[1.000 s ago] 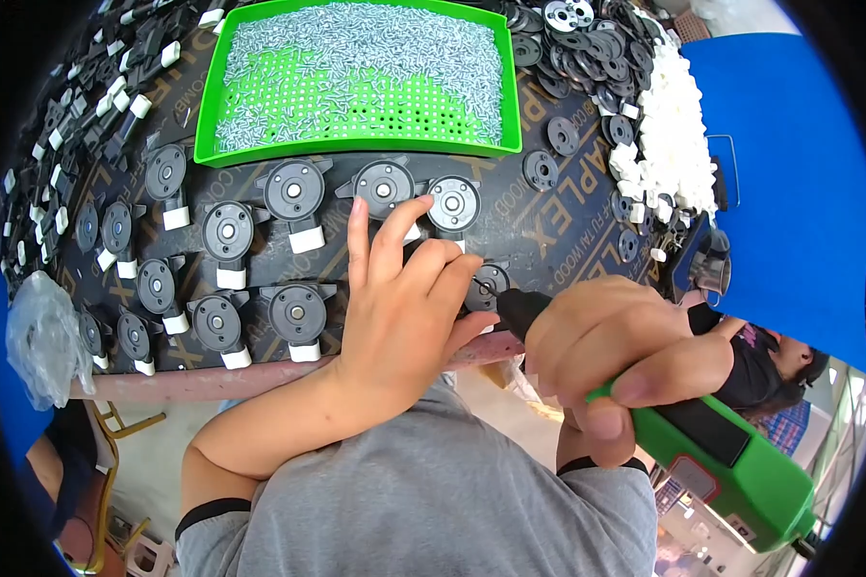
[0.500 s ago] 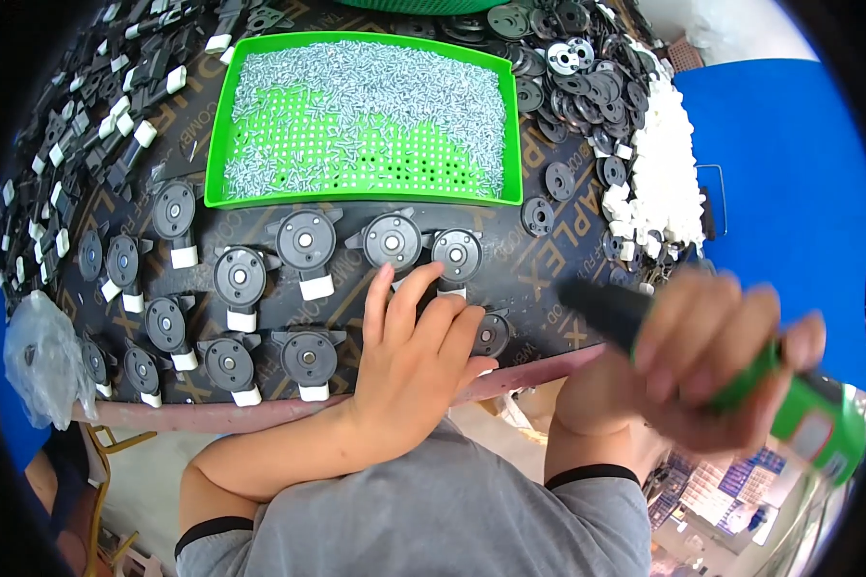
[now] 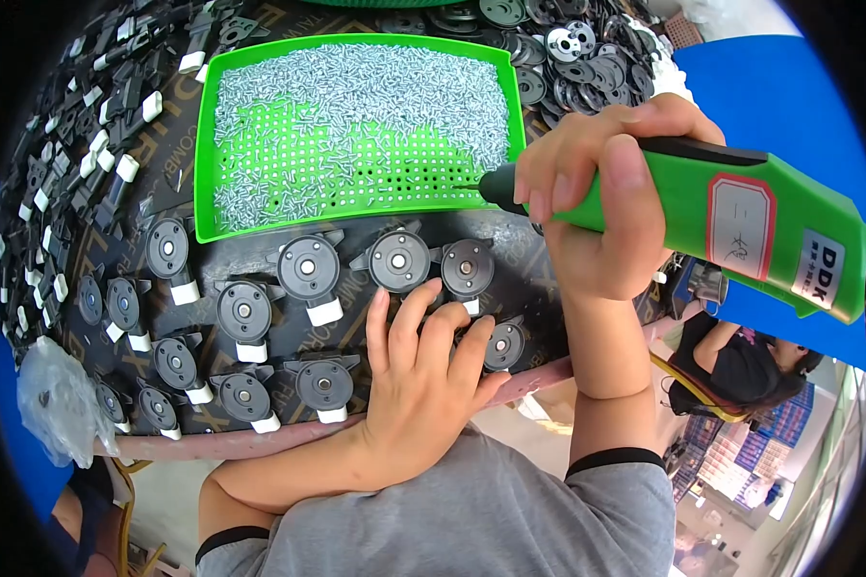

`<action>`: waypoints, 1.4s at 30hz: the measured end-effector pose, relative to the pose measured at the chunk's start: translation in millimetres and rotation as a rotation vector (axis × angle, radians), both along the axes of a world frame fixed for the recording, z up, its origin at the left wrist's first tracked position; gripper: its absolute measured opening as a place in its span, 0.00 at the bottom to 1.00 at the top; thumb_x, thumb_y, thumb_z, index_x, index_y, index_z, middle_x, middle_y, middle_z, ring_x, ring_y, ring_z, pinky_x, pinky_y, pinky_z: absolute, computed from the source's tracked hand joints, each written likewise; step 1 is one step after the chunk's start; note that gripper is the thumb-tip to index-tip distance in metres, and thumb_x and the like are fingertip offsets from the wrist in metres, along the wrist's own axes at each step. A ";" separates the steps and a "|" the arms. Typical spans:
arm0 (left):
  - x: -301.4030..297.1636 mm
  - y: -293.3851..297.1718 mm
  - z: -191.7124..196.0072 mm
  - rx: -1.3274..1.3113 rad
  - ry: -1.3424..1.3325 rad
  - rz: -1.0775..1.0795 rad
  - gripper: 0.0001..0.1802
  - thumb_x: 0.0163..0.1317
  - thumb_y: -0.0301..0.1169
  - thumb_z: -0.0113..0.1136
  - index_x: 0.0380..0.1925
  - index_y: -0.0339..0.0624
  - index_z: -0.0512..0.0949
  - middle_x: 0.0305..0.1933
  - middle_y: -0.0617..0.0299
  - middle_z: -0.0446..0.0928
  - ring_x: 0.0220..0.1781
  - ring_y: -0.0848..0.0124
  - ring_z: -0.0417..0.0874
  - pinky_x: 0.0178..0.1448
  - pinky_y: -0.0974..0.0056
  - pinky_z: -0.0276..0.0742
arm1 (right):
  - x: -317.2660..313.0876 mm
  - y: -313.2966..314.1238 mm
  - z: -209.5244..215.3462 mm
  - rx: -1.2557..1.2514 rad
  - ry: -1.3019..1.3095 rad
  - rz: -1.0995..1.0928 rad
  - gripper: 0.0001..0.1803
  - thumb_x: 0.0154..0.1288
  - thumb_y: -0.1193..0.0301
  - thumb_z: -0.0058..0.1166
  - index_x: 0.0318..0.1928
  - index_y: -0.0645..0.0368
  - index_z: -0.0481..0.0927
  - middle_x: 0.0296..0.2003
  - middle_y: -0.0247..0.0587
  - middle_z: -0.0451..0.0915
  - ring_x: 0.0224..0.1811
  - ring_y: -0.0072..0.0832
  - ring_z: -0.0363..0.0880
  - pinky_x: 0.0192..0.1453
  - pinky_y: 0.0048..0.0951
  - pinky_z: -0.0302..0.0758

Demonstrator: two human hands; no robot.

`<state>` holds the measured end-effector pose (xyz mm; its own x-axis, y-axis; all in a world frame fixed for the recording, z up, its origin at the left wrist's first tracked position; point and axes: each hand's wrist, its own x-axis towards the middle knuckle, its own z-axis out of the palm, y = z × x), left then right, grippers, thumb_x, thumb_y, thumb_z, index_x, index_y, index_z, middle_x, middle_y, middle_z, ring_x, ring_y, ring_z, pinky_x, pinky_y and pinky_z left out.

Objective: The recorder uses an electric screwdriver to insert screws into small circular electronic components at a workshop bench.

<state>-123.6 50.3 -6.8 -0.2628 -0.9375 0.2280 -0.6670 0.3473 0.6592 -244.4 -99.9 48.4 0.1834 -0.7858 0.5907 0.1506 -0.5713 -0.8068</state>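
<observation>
Over tray (image 3: 356, 215) R end: driver (image 3: 722, 202) nose points L, thin bit by the screws (image 3: 356, 87); whether it touches one or has one on tip, can't tell at this res.
R hand (image 3: 597, 192): fingers clamped round driver body, tool approx level, tail twd R.
L hand (image 3: 423, 385): palm down, fingers apart, no grip visible; index + thumb just beside near part (image 3: 503, 343), ring fingertip approx betw two back-row parts. Touch vs hover unclear.
Near part: on worktop (image 3: 529, 288), R of L hand, close to front edge; partly behind fingers, so can't tell which holes are filled.
Other parts (image 3: 310, 269): round grey, mostly w/ white tabs twd operator, in rows L of and beyond L hand.
Stock: black pieces w/ white ends (image 3: 96, 144) piled far L; loose discs (image 3: 597, 72) past tray's R end.
Step (my read): screw pickup; L hand prob marks/steadies near part.
Next move needs: bit seated in a screw head, screw straight on tip, then driver over to near part, tip down, square to hole.
Risk: screw could drop en route; L index sits close to where tip would land, keep clear.
</observation>
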 end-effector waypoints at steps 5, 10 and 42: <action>2.5 1.0 -2.3 -0.003 -0.001 0.005 0.29 0.51 0.45 0.73 0.51 0.44 0.79 0.52 0.57 0.69 0.68 0.50 0.64 0.72 0.31 0.50 | -14.4 5.4 7.8 -0.092 0.138 -0.035 0.12 0.72 0.71 0.43 0.54 0.57 0.65 0.21 0.39 0.68 0.18 0.29 0.68 0.22 0.34 0.71; 2.5 -0.7 -0.4 -0.029 0.028 0.014 0.30 0.50 0.46 0.74 0.52 0.47 0.79 0.52 0.59 0.71 0.67 0.51 0.64 0.73 0.34 0.50 | -31.8 52.0 67.2 -0.056 -0.005 0.254 0.18 0.73 0.63 0.44 0.56 0.60 0.69 0.26 0.35 0.70 0.21 0.25 0.69 0.28 0.30 0.72; -7.9 0.7 -6.2 -0.101 -0.044 0.015 0.32 0.42 0.41 0.76 0.51 0.49 0.81 0.52 0.68 0.75 0.61 0.62 0.68 0.62 0.49 0.57 | -64.9 130.2 19.3 -0.098 0.056 0.262 0.15 0.69 0.74 0.57 0.47 0.57 0.63 0.22 0.39 0.75 0.15 0.28 0.75 0.18 0.29 0.77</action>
<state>-131.5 51.0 -12.9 -0.2603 -0.9142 0.3105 -0.7002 0.4002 0.5913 -309.4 30.3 67.7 0.4072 -0.6466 0.6451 0.2608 -0.5946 -0.7606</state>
